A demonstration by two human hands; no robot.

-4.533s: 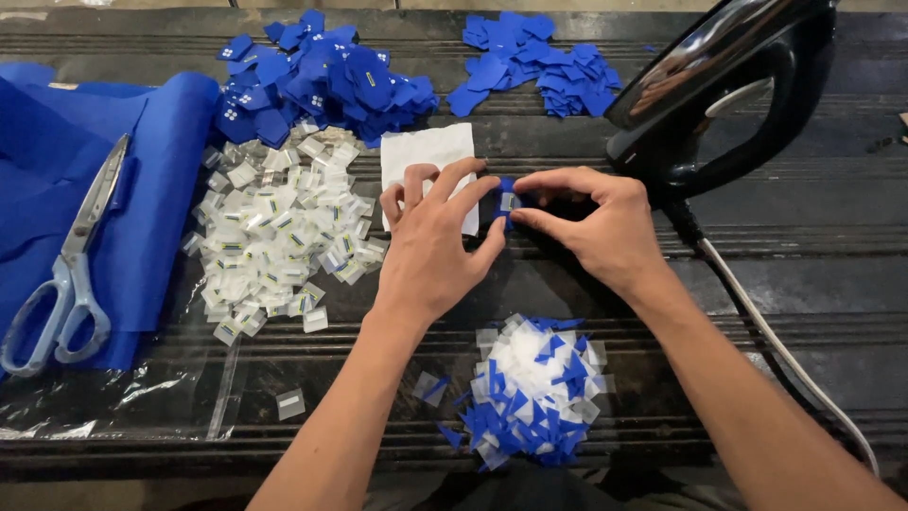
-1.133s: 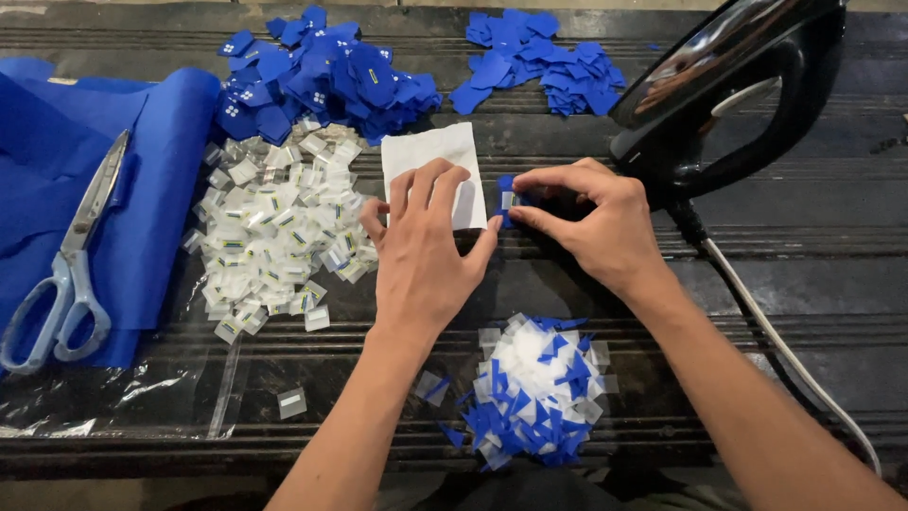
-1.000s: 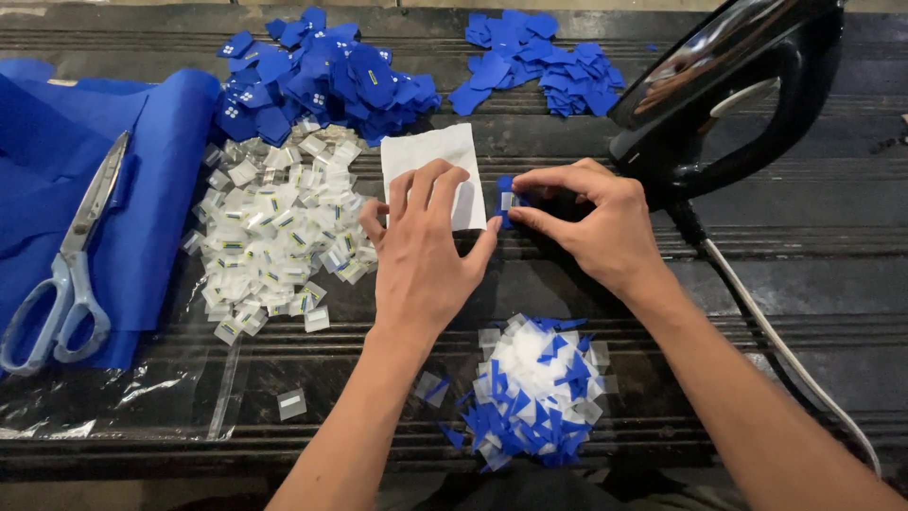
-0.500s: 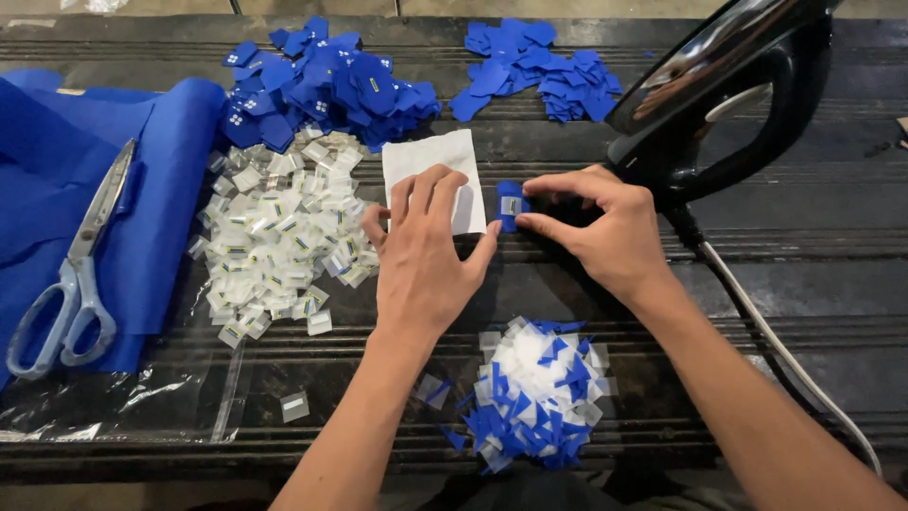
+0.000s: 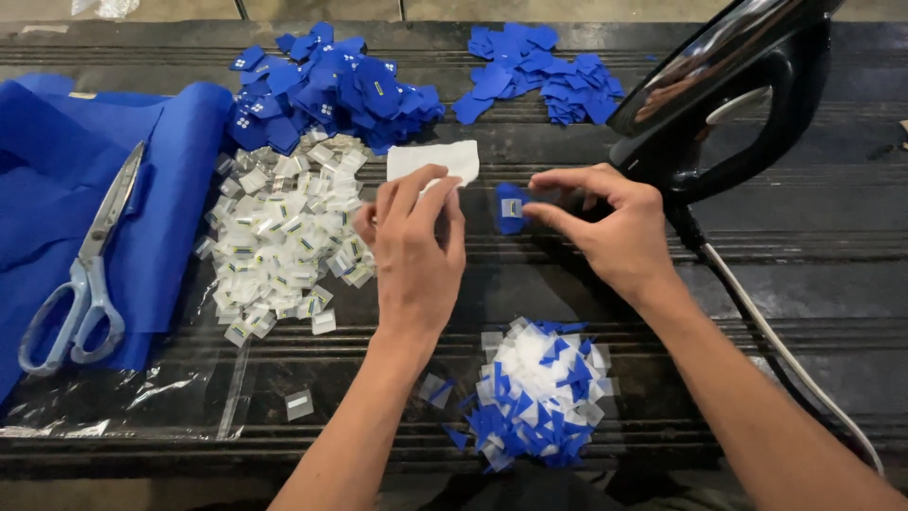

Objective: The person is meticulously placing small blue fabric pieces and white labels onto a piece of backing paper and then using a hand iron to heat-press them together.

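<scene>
My right hand (image 5: 605, 227) pinches a small blue fabric piece with a pale label (image 5: 511, 208) against the dark table, thumb and forefinger on its right edge. My left hand (image 5: 411, 251) rests palm down just left of it, fingers lying on the lower edge of a white cloth rectangle (image 5: 435, 159). A gap separates the two hands. A pile of small clear-wrapped labels (image 5: 279, 237) lies left of my left hand.
A black iron (image 5: 738, 95) stands at the right, its cord (image 5: 785, 350) trailing toward me. Blue fabric pieces are heaped at the back (image 5: 331, 90) and back right (image 5: 544, 71). Scissors (image 5: 85, 265) lie on folded blue cloth (image 5: 57, 189). A mound of blue and white scraps (image 5: 539, 393) sits near the front edge.
My left hand has drawn slightly left, away from the blue piece, opening a gap between the hands. The right hand stays on the piece.
</scene>
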